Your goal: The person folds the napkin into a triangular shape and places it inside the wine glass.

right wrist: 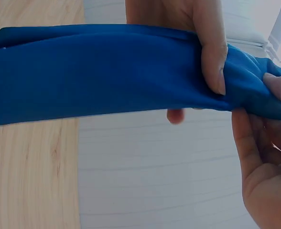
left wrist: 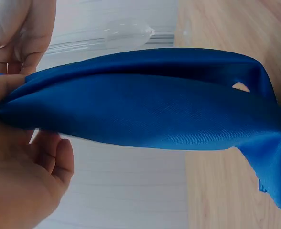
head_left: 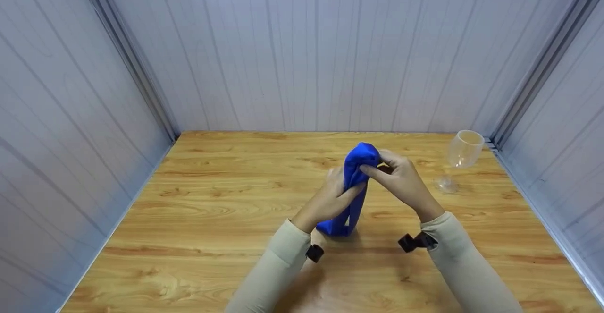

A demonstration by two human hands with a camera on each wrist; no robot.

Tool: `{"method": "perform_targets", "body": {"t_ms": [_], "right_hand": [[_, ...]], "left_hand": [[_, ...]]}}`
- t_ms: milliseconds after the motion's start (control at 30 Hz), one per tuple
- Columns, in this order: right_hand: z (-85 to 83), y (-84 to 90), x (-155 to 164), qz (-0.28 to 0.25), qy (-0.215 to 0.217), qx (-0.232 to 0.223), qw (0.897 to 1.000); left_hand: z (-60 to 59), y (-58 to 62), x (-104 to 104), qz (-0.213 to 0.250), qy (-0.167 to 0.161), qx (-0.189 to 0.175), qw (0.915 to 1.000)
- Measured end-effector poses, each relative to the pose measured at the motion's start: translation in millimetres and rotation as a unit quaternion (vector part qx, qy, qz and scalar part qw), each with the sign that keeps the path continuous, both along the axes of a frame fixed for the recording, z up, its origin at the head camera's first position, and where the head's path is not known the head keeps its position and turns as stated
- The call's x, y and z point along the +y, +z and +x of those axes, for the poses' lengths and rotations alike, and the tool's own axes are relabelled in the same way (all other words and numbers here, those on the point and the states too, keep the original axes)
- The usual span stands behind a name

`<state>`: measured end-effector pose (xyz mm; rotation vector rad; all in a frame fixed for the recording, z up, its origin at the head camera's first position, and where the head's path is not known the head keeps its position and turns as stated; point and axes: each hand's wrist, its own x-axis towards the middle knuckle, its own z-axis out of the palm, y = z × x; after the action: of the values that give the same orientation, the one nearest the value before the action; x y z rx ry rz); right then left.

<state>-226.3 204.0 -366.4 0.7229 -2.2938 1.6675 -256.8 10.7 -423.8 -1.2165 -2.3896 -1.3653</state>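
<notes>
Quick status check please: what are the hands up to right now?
Left hand and right hand both gripping the blue fabric cloth, lifted above the wooden table. Clear stemmed wine glass stands apart, right.

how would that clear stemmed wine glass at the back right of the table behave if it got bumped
The clear stemmed wine glass looks top-heavy: a wide bowl on a thin stem over a small foot, so it would probably tip easily. On the smooth wooden table it might then roll. It seems light, possibly fragile.
</notes>
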Motion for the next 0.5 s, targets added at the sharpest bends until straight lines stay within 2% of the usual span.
{"method": "perform_targets", "body": {"t_ms": [67,100,267,400,500], "right_hand": [[-5.6,-7.1,5,0.004,-0.003,-0.002,1.0],[-8.5,-10.9,7,0.005,-0.004,-0.002,1.0],[-16.7,-24.6,21,-0.009,0.012,-0.007,1.0],[-20.2,-32.7,33,-0.012,0.02,-0.031,0.999],[-24.5,-42.0,44,0.012,-0.002,-0.047,0.999]], "left_hand": [[0.2,-0.8,-1,-0.006,0.012,0.006,0.9999],[-0.1,-1.6,-1,0.003,0.004,-0.004,1.0],[1.1,-4.1,-3,0.051,-0.025,-0.093,0.994],[2.7,-6.0,-5,0.06,-0.008,-0.124,0.9905],[3.3,-7.1,-7,0.067,0.005,-0.135,0.9886]]}}
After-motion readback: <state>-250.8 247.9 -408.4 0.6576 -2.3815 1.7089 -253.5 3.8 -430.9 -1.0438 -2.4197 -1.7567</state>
